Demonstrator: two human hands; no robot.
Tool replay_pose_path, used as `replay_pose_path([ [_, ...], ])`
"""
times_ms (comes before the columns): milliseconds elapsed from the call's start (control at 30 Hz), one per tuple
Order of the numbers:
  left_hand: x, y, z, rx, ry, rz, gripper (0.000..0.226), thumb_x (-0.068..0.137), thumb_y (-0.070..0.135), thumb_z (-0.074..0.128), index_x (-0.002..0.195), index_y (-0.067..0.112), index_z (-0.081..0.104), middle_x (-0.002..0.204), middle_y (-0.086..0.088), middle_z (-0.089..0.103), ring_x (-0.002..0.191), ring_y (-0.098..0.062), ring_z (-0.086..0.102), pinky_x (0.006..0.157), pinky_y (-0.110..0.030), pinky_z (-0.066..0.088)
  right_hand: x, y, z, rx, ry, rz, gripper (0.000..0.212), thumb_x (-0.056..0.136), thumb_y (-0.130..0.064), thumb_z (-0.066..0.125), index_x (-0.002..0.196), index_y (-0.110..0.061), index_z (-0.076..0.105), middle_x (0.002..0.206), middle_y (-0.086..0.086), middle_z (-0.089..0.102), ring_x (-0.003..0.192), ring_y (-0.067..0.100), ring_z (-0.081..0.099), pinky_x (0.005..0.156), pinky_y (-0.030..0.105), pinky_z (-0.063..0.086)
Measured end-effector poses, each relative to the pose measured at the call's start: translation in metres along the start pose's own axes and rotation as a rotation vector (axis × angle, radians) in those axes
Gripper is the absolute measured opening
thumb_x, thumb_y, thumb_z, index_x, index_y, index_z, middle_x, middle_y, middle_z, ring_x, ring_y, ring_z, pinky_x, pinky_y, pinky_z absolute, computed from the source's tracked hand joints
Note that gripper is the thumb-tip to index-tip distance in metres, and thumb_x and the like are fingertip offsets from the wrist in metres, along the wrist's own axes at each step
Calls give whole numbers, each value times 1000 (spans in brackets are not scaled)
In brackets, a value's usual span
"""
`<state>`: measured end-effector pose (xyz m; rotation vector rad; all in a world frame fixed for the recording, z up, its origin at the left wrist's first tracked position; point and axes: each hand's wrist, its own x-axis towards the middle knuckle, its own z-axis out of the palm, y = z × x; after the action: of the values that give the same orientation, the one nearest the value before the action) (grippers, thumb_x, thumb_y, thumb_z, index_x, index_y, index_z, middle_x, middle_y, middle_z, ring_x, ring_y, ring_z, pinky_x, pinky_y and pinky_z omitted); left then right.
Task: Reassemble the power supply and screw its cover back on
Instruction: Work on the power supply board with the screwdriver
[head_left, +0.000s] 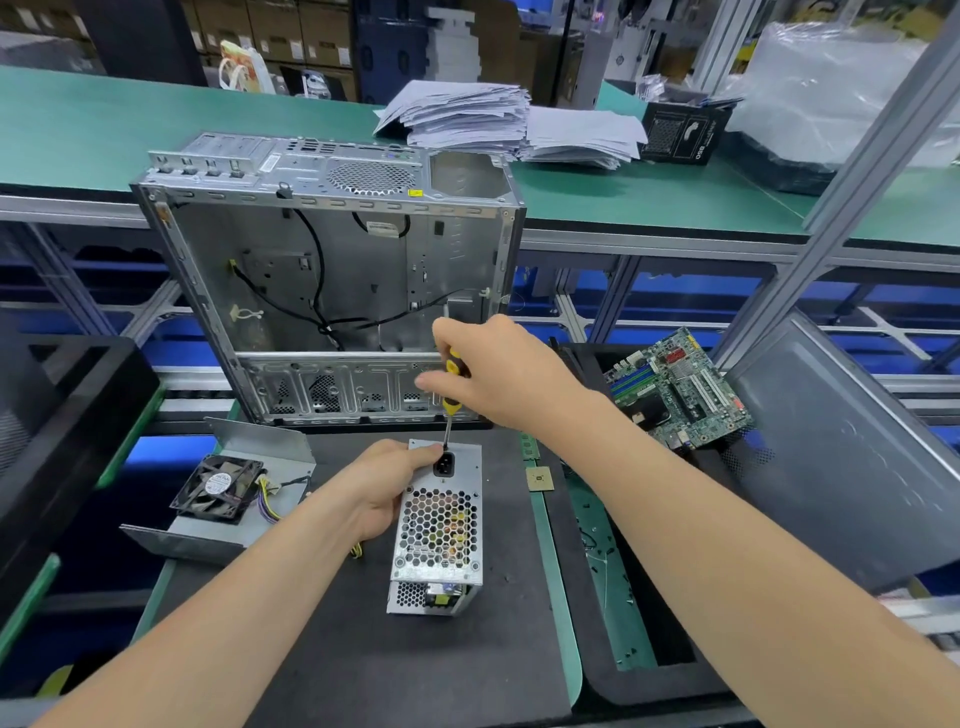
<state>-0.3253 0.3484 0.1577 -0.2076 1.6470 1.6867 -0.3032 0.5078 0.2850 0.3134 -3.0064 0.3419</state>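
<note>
power supply (439, 525) before case (332, 270), fan (218, 488) left, motherboard (675, 389) right

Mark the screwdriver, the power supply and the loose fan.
screwdriver (453, 387), head view, yellow-black handle below the right hand
power supply (439, 530), head view, honeycomb grille face
fan (218, 487), head view, hub label

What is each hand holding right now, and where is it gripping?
The right hand grips a screwdriver by its yellow-and-black handle. The left hand steadies the power supply by its far left edge, near the power socket.
</note>
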Motion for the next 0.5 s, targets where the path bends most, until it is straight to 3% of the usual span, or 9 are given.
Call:
replay_pose_path([
  [67, -1, 1, 1, 15, 14, -1, 25, 101, 20, 66, 105, -4, 72, 93, -22, 77, 72, -28, 74, 69, -37, 61, 1, -1, 5, -137, 55, 58, 46, 100, -64, 50, 90, -20, 40, 70, 0, 46, 70, 27, 53, 50, 32, 29],
  [133, -2, 1, 2, 36, 35, -8, 26, 101, 21, 66, 108, -4, 71, 94, -23, 77, 70, -29, 74, 66, -36, 61, -1, -3, 6, -186, 96, 28, 47, 103, -63, 44, 88, -19, 43, 70, -2, 47, 70, 26, 55, 51, 34, 34],
  [200, -3, 1, 1, 49, 51, -4, 26, 101, 23, 65, 107, -2, 71, 91, -21, 78, 67, -27, 73, 62, -34, 60, -5, -2, 2, -76, 68, -80, 32, 103, -51, 50, 96, -21, 51, 86, -4, 56, 78, 23, 59, 64, 40, 50],
  [267, -3, 1, 1, 63, 58, 7, 25, 101, 24, 65, 104, 0, 70, 82, -16, 77, 62, -24, 72, 55, -29, 57, -8, 0, -7, 29, -27, -219, 13, 99, -32, 58, 109, -25, 55, 107, -7, 55, 88, 19, 60, 73, 44, 54],
  [300, -3, 1, 1, 70, 64, 11, 24, 101, 24, 65, 102, 1, 69, 79, -14, 77, 60, -23, 72, 54, -28, 56, -9, 1, -12, 38, -90, -281, 17, 96, -22, 60, 112, -26, 56, 112, -8, 53, 90, 17, 59, 74, 45, 54],
  [400, -1, 0, 2, 75, 73, 14, 23, 100, 26, 66, 101, 3, 68, 79, -14, 76, 62, -24, 71, 59, -30, 55, -7, 4, -21, 6, -210, -356, 22, 92, -6, 61, 106, -23, 63, 109, -7, 56, 93, 15, 57, 79, 44, 53],
  [500, -2, 0, 2, 70, 64, 9, 23, 100, 26, 65, 100, 4, 69, 82, -15, 77, 63, -25, 71, 64, -32, 56, -4, 5, -20, 16, -222, -333, 11, 97, -11, 65, 102, -20, 65, 101, -6, 61, 95, 14, 56, 86, 39, 51],
])
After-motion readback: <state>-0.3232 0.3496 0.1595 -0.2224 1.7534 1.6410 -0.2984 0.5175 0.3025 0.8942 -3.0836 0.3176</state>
